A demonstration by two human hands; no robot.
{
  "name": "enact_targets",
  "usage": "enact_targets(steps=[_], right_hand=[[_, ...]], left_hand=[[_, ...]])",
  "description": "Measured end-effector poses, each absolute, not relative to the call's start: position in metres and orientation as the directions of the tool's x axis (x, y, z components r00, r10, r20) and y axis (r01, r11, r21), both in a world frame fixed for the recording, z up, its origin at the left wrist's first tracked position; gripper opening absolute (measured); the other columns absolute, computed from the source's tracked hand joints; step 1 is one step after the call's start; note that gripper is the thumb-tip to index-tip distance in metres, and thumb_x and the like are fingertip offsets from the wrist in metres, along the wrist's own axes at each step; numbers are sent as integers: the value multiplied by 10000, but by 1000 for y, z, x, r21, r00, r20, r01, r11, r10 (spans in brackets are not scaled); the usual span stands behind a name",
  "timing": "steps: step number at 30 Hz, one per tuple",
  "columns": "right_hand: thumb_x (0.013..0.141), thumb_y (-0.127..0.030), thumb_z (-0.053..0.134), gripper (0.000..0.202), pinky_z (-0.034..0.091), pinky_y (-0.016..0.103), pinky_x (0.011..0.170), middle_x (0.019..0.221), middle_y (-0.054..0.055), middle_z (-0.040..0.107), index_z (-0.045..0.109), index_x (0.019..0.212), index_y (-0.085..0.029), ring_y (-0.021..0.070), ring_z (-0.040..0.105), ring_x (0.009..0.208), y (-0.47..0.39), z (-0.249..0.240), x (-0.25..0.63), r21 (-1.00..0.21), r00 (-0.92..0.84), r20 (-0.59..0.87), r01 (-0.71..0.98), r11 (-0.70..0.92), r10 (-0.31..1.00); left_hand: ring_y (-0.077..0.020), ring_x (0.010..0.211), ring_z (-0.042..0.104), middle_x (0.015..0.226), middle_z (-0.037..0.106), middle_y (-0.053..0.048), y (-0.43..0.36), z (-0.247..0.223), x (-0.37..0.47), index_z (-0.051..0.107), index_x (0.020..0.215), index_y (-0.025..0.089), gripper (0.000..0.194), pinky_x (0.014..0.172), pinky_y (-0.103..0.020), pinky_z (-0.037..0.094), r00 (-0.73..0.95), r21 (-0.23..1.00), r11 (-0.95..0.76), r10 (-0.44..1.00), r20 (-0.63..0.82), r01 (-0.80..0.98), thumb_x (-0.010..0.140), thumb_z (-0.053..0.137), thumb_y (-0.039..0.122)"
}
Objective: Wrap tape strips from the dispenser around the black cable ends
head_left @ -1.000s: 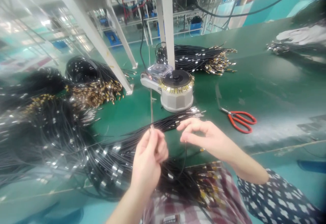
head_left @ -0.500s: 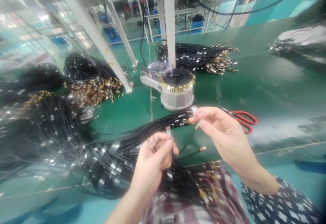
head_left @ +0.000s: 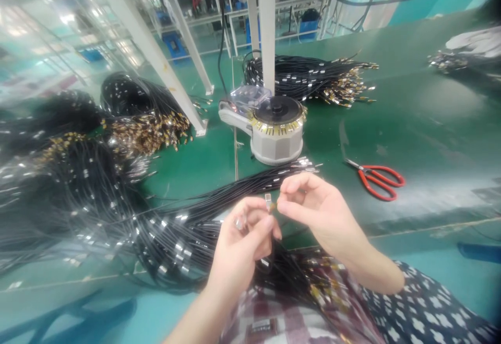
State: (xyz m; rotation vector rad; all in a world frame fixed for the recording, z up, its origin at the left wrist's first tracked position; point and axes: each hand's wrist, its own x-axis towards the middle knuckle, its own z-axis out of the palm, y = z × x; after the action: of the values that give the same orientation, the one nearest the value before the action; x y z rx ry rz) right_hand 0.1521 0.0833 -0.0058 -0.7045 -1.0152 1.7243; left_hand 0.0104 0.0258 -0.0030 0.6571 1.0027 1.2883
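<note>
Dispenser (head_left: pixel 276 145), one in all, stands just beyond your hands, yellow strips (head_left: pixel 278 128) ringing its black disc (head_left: pixel 277 107); one blue bin (head_left: pixel 308 30) behind it holds something dark. Your green table (head_left: pixel 332 140) carries black cables (head_left: pixel 188 245), too many to count, heaped mostly to your left, with racks (head_left: pixel 289 4) in the room beyond. One pair of red-handled cutters (head_left: pixel 379 181) lies to your right. Your left hand (head_left: pixel 237 247) pinches one silver plug (head_left: pixel 268 198), which sticks up between your two hands. Your right hand (head_left: pixel 326 216) has thumb and fingers drawn together beside a small yellowish tip (head_left: pixel 273 206); whether they grip it, you cannot tell
</note>
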Motion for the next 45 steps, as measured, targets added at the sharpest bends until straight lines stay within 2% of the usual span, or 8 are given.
enact_targets(steps=[4, 9, 20, 33, 41, 45], right_hand=[[712, -104, 786, 221, 539, 232, 637, 726, -36, 634, 610, 799, -206, 103, 620, 688, 83, -7, 149, -872, -377, -22, -446, -202, 926], [715, -139, 791, 239, 543, 269, 566, 720, -34, 627, 583, 805, -212, 121, 603, 637, 81, -9, 147, -859, -412, -40, -451, -242, 910], [742, -139, 768, 203, 534, 258, 553, 730, -29, 605, 592, 818, -208, 116, 596, 644, 81, -10, 148, -844, -420, -36, -474, -253, 907], [720, -161, 784, 214, 523, 250, 562, 753, -26, 604, 591, 801, -207, 123, 591, 683, 82, -8, 147, -871, -392, -46, -436, -229, 919], [711, -164, 779, 213, 502, 236, 529, 751, -20, 584, 577, 758, -208, 121, 580, 675, 76, -5, 143, -896, -301, -31, -414, -160, 953], [732, -153, 755, 211, 482, 243, 481, 780, -32, 563, 551, 739, -206, 86, 552, 549, 68, -2, 137, -900, -235, -17, -421, -117, 972]], left_hand=[[-9, 380, 312, 599, 642, 4, 25, -2, 12, 597, 1013, 190, 231, 394, -148, 214, -69, 880, 160, 975, -213, -447, 816, 716, 200], [-19, 392, 337, 599, 648, 0, 24, -2, 13, 627, 1007, 193, 230, 400, -155, 247, -106, 893, 139, 974, -202, -428, 801, 730, 207], [-54, 454, 424, 609, 651, -4, 22, -3, 13, 650, 1013, 209, 221, 424, -165, 302, -136, 917, 139, 970, -202, -373, 807, 731, 215], [-59, 436, 407, 605, 655, -12, 21, -3, 12, 640, 1014, 198, 258, 418, -183, 291, -129, 919, 160, 967, -219, -361, 787, 750, 252], [-71, 467, 452, 614, 663, -17, 20, 0, 17, 652, 1002, 202, 236, 423, -175, 291, -162, 925, 140, 965, -208, -353, 787, 744, 225], [-62, 458, 445, 585, 652, -9, 21, 0, 19, 645, 971, 196, 202, 418, -163, 263, -203, 931, 113, 960, -192, -348, 796, 740, 234]])
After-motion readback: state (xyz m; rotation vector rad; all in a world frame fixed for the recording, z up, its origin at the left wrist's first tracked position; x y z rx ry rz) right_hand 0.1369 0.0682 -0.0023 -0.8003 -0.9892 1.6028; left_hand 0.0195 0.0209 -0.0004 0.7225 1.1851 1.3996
